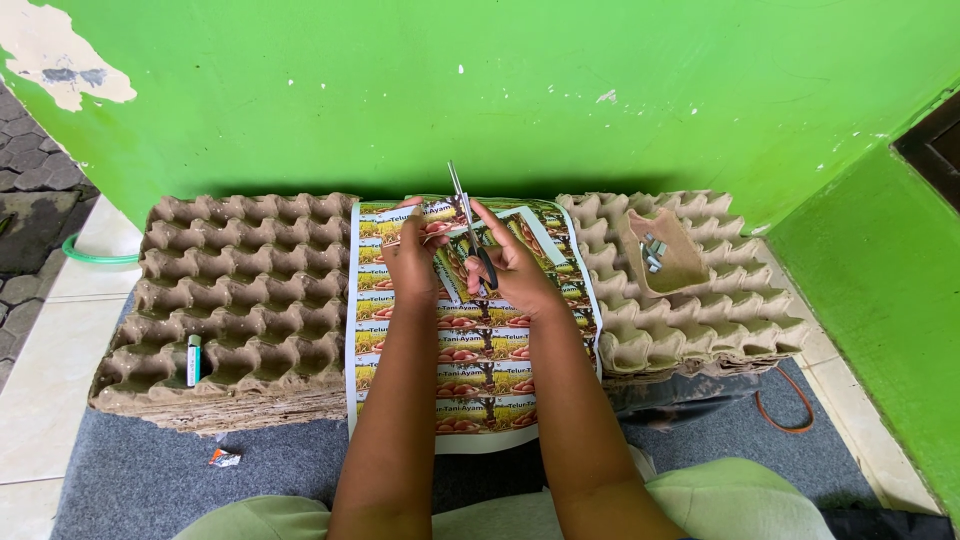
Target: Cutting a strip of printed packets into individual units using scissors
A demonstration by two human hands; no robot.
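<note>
The right hand [515,268] works a pair of metal scissors with dark handles [470,228], fingers closed through the handles and blades pointing up toward the green wall [500,90]. The left hand [412,258] pinches a cut strip of printed paper label [425,213] just left of the scissors. Below the scissors lies the large printed sheet of labels [470,370], between two stacks of brown pulp egg trays [240,300]. Likely risk: the blades sit near the left fingertips, so a slip could nick them or cut crookedly across a label.

Glossy printed paper sheet [470,345], metal scissors [468,225] — rough matt pulp egg trays [240,290]
</note>
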